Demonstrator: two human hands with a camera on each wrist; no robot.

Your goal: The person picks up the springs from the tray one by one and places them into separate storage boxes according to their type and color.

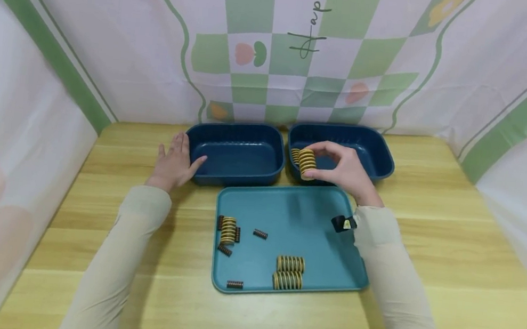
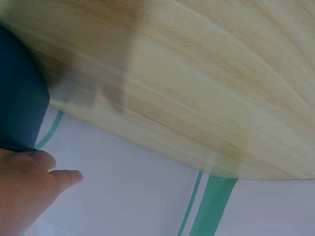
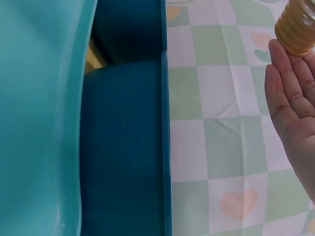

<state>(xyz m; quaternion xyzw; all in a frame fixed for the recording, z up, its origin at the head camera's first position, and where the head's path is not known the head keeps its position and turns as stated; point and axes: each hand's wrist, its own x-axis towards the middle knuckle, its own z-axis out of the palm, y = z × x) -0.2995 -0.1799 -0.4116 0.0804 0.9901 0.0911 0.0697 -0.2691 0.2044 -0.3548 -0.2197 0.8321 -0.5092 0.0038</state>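
Gold spring (image 1: 307, 164), one: stout ringed cylinder, glossy, apparently metal. Located above the right bin (image 1: 368, 153), in the right hand (image 1: 347, 170). Fingers pinch it end to end, thumb at the lower end, a grip that seems chosen to leave the coiled sides free.

Second gold spring (image 1: 295, 155), one: at the left end of the right bin, partly hidden.

Left hand (image 1: 173, 163), one: at the end of the left bin (image 1: 235, 155), fingers straight and grasping nothing, thumb over the rim; presumably steadying it.

Bins, two: deep blue, smooth, rounded corners, side by side.

Tray (image 1: 269, 205), one: teal, shallow, raised lip, which likely checks rolling. Contents: three gold springs (image 1: 290, 264), two paired side by side; five dark springs (image 1: 260, 234), slim, finely coiled, scattered.

Worktop (image 1: 171, 305): pale wood grain.

Cloth (image 1: 283, 90): green-and-white checks, softly creased.
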